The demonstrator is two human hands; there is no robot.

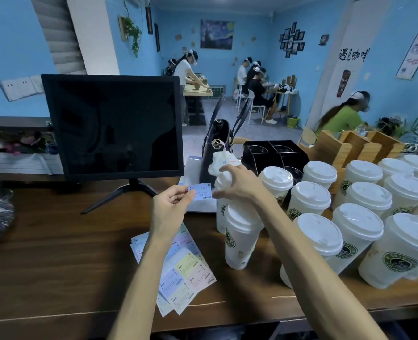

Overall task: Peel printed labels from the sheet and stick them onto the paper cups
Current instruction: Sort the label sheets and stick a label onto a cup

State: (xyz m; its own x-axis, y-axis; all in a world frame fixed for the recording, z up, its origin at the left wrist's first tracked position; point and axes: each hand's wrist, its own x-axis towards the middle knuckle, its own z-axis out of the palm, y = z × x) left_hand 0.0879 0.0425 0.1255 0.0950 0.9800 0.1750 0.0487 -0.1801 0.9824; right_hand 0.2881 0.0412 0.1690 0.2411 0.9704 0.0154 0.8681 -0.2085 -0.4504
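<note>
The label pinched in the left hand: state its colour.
Pale blue with dark print, on the label held by the left hand; shown in the head view.

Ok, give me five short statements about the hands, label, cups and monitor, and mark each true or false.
1. The left hand pinches a pale blue label. True.
2. The right hand rests flat on the counter. False: it grips a lidded cup.
3. The label sheets lie on the counter, under the left forearm. True.
4. The monitor shows an order list. False: its screen is dark.
5. The cups have no lids. False: all in view wear white lids.
</note>
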